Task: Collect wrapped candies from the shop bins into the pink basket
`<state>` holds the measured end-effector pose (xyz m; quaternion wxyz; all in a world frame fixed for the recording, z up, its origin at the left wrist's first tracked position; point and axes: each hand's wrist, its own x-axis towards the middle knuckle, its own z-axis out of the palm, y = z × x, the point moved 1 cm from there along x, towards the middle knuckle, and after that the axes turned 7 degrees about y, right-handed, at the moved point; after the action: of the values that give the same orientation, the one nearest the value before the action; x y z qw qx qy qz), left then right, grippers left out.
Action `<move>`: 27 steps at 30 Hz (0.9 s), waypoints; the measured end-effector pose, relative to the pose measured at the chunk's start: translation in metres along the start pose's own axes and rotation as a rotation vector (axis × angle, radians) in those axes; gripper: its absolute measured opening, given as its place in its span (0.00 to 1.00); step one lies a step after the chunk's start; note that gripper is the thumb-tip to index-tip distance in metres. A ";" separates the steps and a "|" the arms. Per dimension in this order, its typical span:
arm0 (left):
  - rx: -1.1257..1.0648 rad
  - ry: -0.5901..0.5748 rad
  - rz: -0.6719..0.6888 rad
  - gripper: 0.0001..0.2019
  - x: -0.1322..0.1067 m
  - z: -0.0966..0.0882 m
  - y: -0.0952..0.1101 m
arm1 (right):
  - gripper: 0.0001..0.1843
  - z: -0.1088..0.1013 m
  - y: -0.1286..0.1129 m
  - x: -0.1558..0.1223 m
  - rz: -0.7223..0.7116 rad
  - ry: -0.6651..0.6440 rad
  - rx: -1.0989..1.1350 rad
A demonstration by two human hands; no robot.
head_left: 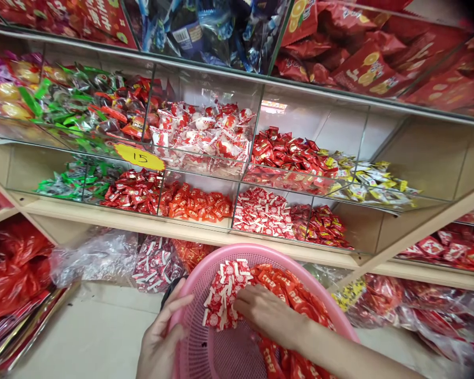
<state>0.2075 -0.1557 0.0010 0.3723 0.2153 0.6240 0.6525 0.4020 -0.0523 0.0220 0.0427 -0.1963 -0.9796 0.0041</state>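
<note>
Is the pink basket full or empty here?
Partly filled: in the pink basket, red-and-white packets and orange-red packets lie heaped, while bare mesh shows at its bottom.

Yellow tag (139, 157) reading 15, blue packets (213, 31) above, tiled floor (90, 326)

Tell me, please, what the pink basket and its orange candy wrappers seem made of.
Pink basket: probably moulded plastic, satin, by its smooth rim and perforations. Orange candy wrappers: likely plastic film or foil, glossy, by their sheen and creases.
</note>
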 end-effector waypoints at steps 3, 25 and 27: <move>-0.014 0.018 0.003 0.16 -0.001 0.001 0.000 | 0.01 0.003 -0.002 0.003 0.014 -0.010 -0.042; 0.058 -0.096 -0.008 0.14 0.012 -0.011 -0.010 | 0.06 -0.059 0.164 0.029 0.649 0.201 0.214; 0.054 -0.077 -0.011 0.14 0.010 -0.009 -0.009 | 0.09 -0.050 0.175 0.028 0.653 0.169 0.269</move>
<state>0.1965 -0.1548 -0.0104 0.3937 0.2469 0.6277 0.6245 0.4483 0.1195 0.0698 0.1456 -0.4909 -0.8490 0.1302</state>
